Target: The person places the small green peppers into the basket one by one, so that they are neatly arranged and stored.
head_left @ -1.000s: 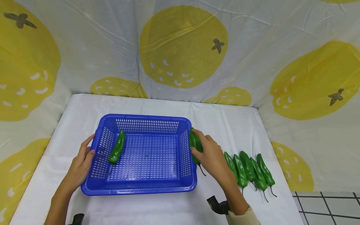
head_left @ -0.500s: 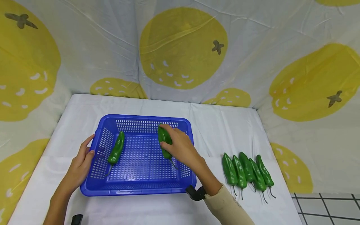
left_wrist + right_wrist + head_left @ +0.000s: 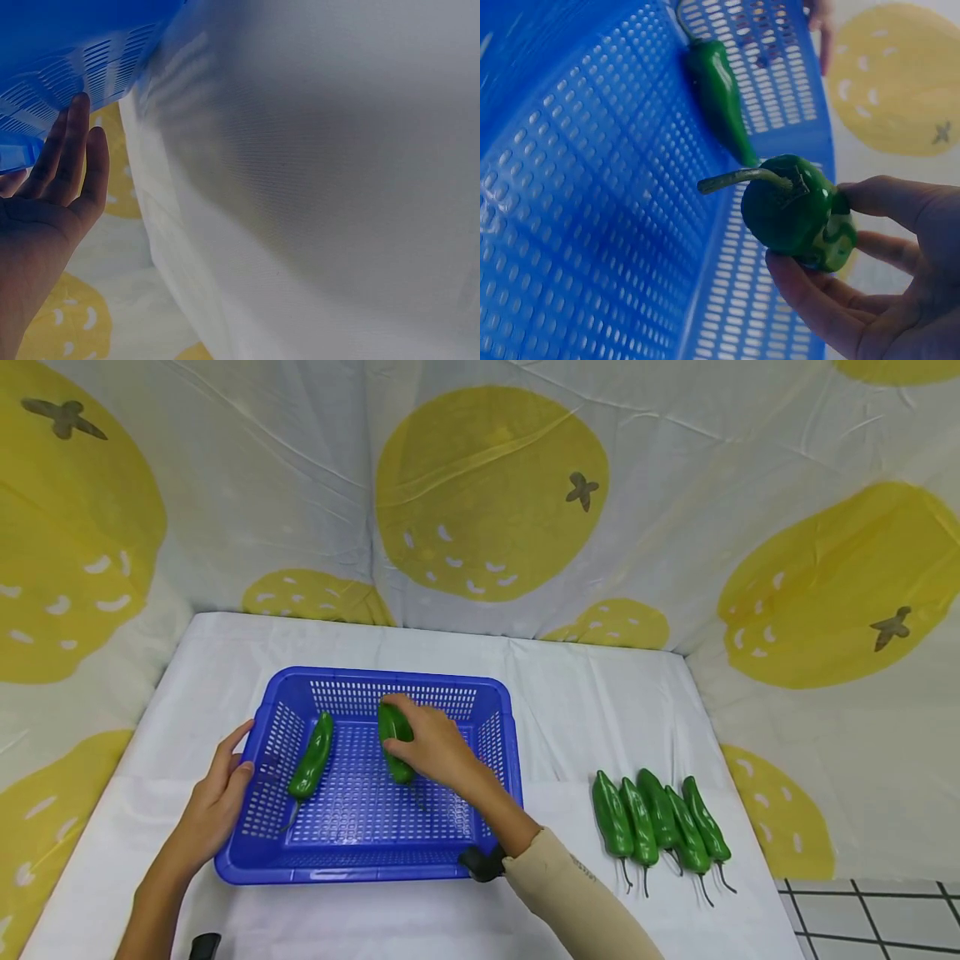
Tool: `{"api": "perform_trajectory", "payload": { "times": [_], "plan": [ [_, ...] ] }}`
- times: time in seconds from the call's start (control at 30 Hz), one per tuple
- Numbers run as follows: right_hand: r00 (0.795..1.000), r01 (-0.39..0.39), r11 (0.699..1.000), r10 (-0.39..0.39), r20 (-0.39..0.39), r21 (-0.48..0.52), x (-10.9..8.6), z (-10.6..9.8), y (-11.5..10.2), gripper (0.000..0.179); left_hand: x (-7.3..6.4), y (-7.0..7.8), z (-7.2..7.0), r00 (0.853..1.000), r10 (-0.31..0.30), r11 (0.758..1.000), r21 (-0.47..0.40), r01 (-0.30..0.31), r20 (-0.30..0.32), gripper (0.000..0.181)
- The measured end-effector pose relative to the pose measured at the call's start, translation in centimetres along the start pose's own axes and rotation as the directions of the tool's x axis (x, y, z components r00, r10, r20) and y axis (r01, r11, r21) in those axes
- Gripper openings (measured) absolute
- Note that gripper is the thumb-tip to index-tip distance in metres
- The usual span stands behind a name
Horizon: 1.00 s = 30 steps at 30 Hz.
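A blue plastic basket with slotted walls stands on the white cloth. My left hand rests against the outside of its left side, fingertips at the rim; in the left wrist view its fairly straight fingers touch the slotted wall. My right hand pinches a green pepper between thumb and fingers, above the basket floor near the back. In the right wrist view, that pepper's stem points toward the basket. Another green pepper lies inside along the left wall.
Several green peppers lie in a row on the white cloth right of the basket. A fabric backdrop with yellow fruit prints rises behind. Grey tiles show at the lower right.
My right hand has carried the pepper from outside the basket's right rim leftward to over its inside. The left hand has stayed at the left side.
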State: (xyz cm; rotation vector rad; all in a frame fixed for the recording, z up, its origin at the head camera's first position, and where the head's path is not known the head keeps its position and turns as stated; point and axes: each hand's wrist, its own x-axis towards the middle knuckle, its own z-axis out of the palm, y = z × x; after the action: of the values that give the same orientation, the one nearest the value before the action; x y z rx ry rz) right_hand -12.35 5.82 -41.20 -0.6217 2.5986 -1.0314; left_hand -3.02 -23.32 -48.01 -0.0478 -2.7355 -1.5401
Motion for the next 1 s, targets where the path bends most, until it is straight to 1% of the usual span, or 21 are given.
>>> {"api": "perform_trajectory", "payload": {
  "times": [0.2, 0.43, 0.8, 1.0],
  "plan": [
    [0.999, 0.009, 0.999, -0.007, 0.050, -0.039, 1.6, 1.5, -0.4, 0.055, -0.1, -0.2, 0.2, 1.000, 0.003, 1.000, 0.001, -0.003, -0.002, 0.058],
    [0.994, -0.014, 1.000, 0.015, 0.106, -0.011, 2.9, 2.6, -0.8, 0.054, 0.0, -0.2, 0.3, 1.000, 0.006, 1.000, -0.008, -0.006, 0.000, 0.058],
    [0.978, -0.093, 0.995, 0.085, 0.191, 0.031, 4.2, 4.8, -0.9, 0.056, -0.1, -0.2, 0.3, 1.000, 0.011, 1.000, -0.006, -0.011, -0.004, 0.057],
    [0.971, -0.133, 0.991, 0.131, 0.199, -0.001, 5.0, 6.2, -0.8, 0.054, -0.2, -0.1, 0.2, 1.000, 0.012, 1.000, 0.002, -0.012, -0.009, 0.058]
  ]
}}
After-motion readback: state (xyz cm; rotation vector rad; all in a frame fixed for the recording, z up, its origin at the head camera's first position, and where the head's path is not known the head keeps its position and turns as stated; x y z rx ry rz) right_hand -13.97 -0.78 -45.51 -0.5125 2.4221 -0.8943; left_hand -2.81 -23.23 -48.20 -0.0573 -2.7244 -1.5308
